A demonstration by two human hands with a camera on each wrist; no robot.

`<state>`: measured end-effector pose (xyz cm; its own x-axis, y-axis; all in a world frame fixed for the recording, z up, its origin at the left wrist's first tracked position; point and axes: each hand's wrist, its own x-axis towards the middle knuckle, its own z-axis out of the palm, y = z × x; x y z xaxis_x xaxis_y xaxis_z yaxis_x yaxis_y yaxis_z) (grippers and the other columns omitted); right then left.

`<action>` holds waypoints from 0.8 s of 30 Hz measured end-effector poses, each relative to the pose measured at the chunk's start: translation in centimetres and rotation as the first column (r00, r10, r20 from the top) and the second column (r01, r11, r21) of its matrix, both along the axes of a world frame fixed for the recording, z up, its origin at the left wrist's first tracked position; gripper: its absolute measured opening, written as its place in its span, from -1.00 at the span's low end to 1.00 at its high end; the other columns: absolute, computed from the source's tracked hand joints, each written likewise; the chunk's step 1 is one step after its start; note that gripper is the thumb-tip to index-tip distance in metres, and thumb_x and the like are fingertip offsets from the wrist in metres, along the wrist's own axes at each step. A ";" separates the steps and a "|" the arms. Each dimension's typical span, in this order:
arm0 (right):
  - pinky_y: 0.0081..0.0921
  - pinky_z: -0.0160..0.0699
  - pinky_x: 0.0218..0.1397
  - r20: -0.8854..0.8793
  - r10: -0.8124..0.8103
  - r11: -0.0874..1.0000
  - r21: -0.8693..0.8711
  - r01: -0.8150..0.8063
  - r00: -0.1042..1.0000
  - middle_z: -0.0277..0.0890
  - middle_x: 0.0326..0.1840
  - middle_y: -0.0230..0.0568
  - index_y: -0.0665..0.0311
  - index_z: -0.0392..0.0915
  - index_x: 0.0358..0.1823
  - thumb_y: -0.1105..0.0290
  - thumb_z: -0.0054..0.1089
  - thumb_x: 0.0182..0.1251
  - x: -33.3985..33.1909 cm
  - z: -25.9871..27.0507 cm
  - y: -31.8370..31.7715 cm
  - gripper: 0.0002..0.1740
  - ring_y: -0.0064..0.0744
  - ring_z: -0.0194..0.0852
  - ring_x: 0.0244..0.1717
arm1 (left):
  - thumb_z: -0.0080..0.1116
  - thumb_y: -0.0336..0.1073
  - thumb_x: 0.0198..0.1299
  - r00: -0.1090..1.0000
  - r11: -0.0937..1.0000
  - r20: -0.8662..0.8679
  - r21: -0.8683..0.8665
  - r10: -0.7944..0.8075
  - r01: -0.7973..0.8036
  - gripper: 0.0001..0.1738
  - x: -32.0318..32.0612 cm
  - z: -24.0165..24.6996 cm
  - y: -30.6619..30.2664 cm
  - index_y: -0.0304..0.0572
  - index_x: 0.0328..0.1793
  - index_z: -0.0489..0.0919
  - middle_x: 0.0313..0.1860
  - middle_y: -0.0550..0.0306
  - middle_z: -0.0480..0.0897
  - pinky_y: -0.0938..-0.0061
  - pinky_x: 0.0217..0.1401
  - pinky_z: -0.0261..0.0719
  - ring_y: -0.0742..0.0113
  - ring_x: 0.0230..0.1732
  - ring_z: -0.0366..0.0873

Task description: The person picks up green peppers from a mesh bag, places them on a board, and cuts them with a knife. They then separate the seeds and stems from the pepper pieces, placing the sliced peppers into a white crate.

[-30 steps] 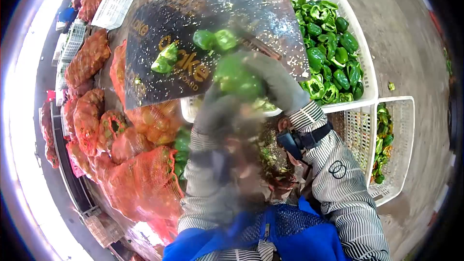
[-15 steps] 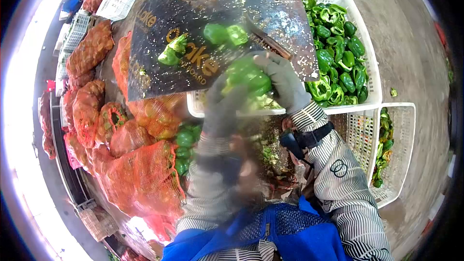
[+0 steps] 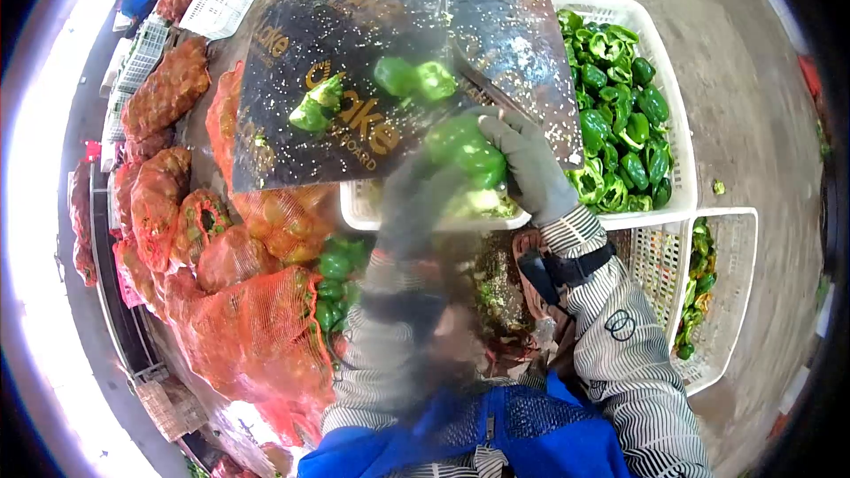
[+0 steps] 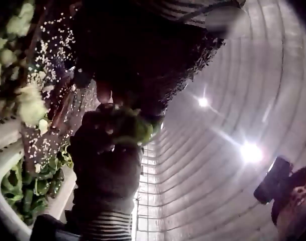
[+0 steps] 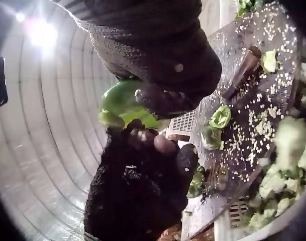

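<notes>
While both gloved hands meet just past the near edge of the dark board [image 3: 274, 158], I have the green pepper [image 3: 467, 152] held between them. My right hand [image 3: 536, 168] grips it from the right, fingers curled over its side; my left hand [image 3: 409, 204] is blurred in the head view, but the right wrist view shows its fingers curled against the pepper's lower side. On the board lie a knife [image 3: 498, 91], just beyond the right hand, two pepper pieces [image 3: 414, 80] close together, and a ragged green piece [image 3: 316, 106] farther left, with pale seeds scattered around them. Partly under the board, I see a white container [image 3: 361, 214]. To the right stands a large white crate [image 3: 683, 137] of green peppers, with a smaller crate [image 3: 731, 301] nearer me; red mesh sacks [image 3: 248, 345] lie to the left.
</notes>
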<state>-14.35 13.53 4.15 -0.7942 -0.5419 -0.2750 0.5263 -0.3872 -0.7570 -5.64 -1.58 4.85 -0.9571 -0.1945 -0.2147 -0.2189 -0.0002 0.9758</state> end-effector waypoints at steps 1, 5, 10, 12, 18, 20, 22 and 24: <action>-0.65 0.63 -0.13 -0.008 0.002 1.000 -0.005 -0.002 1.000 0.63 -0.11 -0.17 0.39 0.52 0.13 0.36 0.03 0.47 -0.1 0.2 0.0 -0.67 -0.51 0.62 -0.18 | 0.20 -0.29 0.34 1.000 0.999 0.019 0.040 0.025 -0.026 -0.53 0.1 0.5 0.2 -0.30 0.32 0.48 0.04 0.16 0.63 0.54 0.06 0.57 0.46 -0.05 0.56; -0.56 0.60 0.03 -0.373 0.042 0.997 0.072 -0.017 0.927 0.59 0.03 -0.06 0.39 0.50 0.16 0.41 -0.01 0.47 0.4 -0.3 0.6 -0.68 -0.39 0.60 -0.03 | 0.17 -0.46 0.20 0.983 0.900 -0.038 0.409 0.182 -0.151 -0.58 -0.4 1.9 2.5 -0.22 0.22 0.59 -0.13 0.07 0.68 0.53 -0.05 0.63 0.35 -0.14 0.62; -0.50 0.56 0.10 -0.692 0.206 0.925 0.368 0.092 0.692 0.56 0.10 -0.03 0.44 0.49 0.16 0.32 0.11 0.43 -1.3 0.2 2.4 -0.61 -0.31 0.58 0.03 | 0.27 -0.12 0.26 0.839 0.640 0.140 -0.585 -0.526 0.499 -0.50 -0.4 -2.7 -2.2 -0.21 0.25 0.56 0.05 0.03 0.67 0.42 -0.01 0.63 0.24 -0.03 0.66; -0.52 0.59 0.07 -0.083 -0.211 0.942 0.248 0.225 0.974 0.62 0.02 -0.12 0.31 0.54 0.19 0.24 0.38 0.25 -3.1 1.2 3.7 -0.48 -0.32 0.60 -0.02 | 0.29 -0.04 0.24 0.747 0.285 0.483 -0.716 -0.458 0.637 -0.48 -0.8 -0.9 -0.5 -0.14 0.25 0.58 0.07 0.01 0.68 0.36 0.02 0.63 0.14 -0.01 0.67; -0.12 0.42 0.34 -0.802 -0.125 0.240 0.547 0.802 0.584 0.48 0.25 0.03 0.19 0.52 0.26 0.18 0.21 0.34 -6.7 1.2 12.6 -0.50 -0.08 0.45 0.26 | 0.29 -0.06 0.24 0.986 0.667 0.148 -0.728 -0.076 0.160 -0.43 -3.2 -4.4 -2.6 -0.06 0.34 0.52 0.22 -0.02 0.62 0.29 0.26 0.54 0.10 0.16 0.61; -0.10 0.34 0.39 -0.763 0.000 0.123 0.641 0.758 0.646 0.43 0.30 0.07 0.20 0.52 0.26 0.19 0.18 0.34 -6.4 1.0 12.0 -0.51 -0.03 0.39 0.31 | 0.25 -0.06 0.25 0.992 0.948 -0.012 -0.295 0.124 -0.122 -0.45 -6.9 -2.5 -1.4 -0.04 0.34 0.52 0.21 -0.03 0.62 0.21 0.26 0.51 0.04 0.16 0.60; -0.13 0.25 0.46 -0.693 0.173 0.134 0.721 0.680 0.700 0.35 0.38 0.17 0.23 0.51 0.25 0.25 0.11 0.35 -5.8 1.9 11.2 -0.53 0.05 0.31 0.40 | 0.23 0.01 0.24 0.999 0.359 0.048 -0.932 -0.020 0.052 -0.43 -10.9 -5.0 -3.4 0.00 0.34 0.52 0.22 -0.09 0.60 0.17 0.26 0.50 -0.06 0.18 0.58; -0.16 0.31 0.41 -0.679 0.244 0.244 0.734 0.634 0.692 0.40 0.32 0.19 0.22 0.52 0.24 0.29 0.10 0.34 -5.4 1.1 10.5 -0.55 0.07 0.35 0.36 | 0.21 0.07 0.22 0.944 0.423 0.259 -0.893 0.205 0.153 -0.42 -14.3 -7.2 -3.2 0.02 0.32 0.53 0.19 -0.14 0.61 0.17 0.26 0.50 -0.10 0.19 0.56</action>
<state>-19.80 24.02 5.24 -0.9881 -0.0679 0.1380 -0.1423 0.7448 -0.6520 -19.90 -4.73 -2.38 -0.8706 -0.4676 -0.1529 -0.4917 0.8165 0.3027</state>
